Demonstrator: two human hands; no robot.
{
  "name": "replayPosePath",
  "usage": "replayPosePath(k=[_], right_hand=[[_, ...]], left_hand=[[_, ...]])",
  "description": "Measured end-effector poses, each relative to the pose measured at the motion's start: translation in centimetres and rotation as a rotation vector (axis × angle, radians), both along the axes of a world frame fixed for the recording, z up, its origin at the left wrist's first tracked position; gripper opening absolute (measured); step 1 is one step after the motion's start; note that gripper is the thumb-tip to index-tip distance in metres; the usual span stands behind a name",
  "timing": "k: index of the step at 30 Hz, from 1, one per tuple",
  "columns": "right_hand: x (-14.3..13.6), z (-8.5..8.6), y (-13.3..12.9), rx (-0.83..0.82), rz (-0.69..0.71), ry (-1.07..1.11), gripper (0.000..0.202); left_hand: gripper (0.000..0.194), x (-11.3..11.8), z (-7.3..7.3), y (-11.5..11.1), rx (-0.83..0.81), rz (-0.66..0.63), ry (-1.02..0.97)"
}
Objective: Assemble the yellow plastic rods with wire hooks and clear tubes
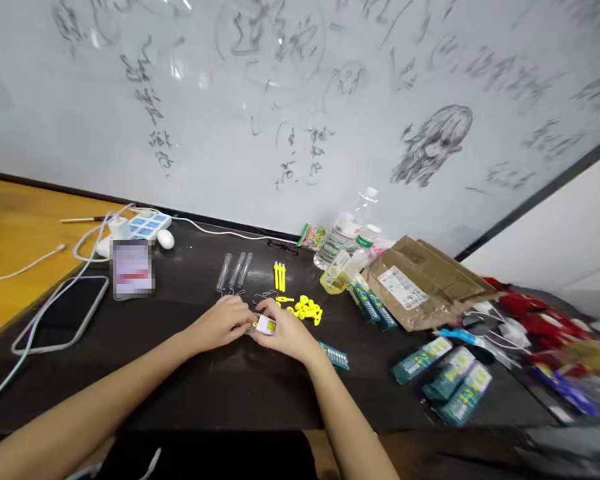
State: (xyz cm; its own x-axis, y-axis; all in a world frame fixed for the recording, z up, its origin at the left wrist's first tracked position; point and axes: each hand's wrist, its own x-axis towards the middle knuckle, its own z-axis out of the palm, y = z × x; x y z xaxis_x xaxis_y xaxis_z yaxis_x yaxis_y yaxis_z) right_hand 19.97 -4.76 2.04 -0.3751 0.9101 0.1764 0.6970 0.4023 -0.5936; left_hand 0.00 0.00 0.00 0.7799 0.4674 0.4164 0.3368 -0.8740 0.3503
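Observation:
My right hand (284, 331) is closed round a small white piece with a yellow patch (266, 325), perhaps a label or packet. My left hand (226, 323) meets it from the left, fingertips pinched at its end, where a bit of yellow shows. Whether a clear tube is also between the fingers I cannot tell. Just beyond the left hand lie clear tubes (237, 270) and thin bent metal wires (233, 292). Past the right hand are yellow sticks (279, 277) side by side and a heap of small yellow plastic parts (307, 309).
A green packet (335, 357) lies by my right forearm, with several more green packets (456, 377) farther right. Behind them are a cardboard parcel (420, 280) and bottles (344, 233). At left sit a phone (63, 317), a cable (45, 313) and a power strip (147, 225).

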Motion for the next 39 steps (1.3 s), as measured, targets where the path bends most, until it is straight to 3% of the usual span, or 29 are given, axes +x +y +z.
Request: replayPosePath(k=[4,9,15,21,24,30,39], right_hand=[[-0.2,0.1,0.0,0.000,-0.010,-0.015,0.043],[-0.1,0.1,0.0,0.004,-0.019,-0.020,0.042],[-0.1,0.1,0.1,0.001,-0.016,-0.033,0.043],[-0.2,0.4,0.0,0.028,-0.046,-0.027,0.044],[0.0,0.5,0.0,0.030,-0.055,-0.008,0.045],[0.2,0.4,0.1,0.039,-0.058,0.007,0.045],[0.2,0.3,0.1,0.024,-0.067,0.018,0.045]], left_hand=[[0.026,0.5,0.5,-0.8,-0.012,-0.017,-0.007],[0.032,0.7,-0.6,-0.1,-0.059,-0.003,-0.103],[0.020,0.8,-1.0,-0.1,-0.115,0.108,-0.291],[0.011,0.7,-0.7,-0.4,-0.095,0.180,-0.224],[0.009,0.5,-0.8,-0.2,-0.095,0.158,-0.166],[0.016,0.3,-0.3,0.0,-0.212,0.056,-0.258],[0.023,0.2,-0.5,0.2,-0.434,0.101,-0.342]])
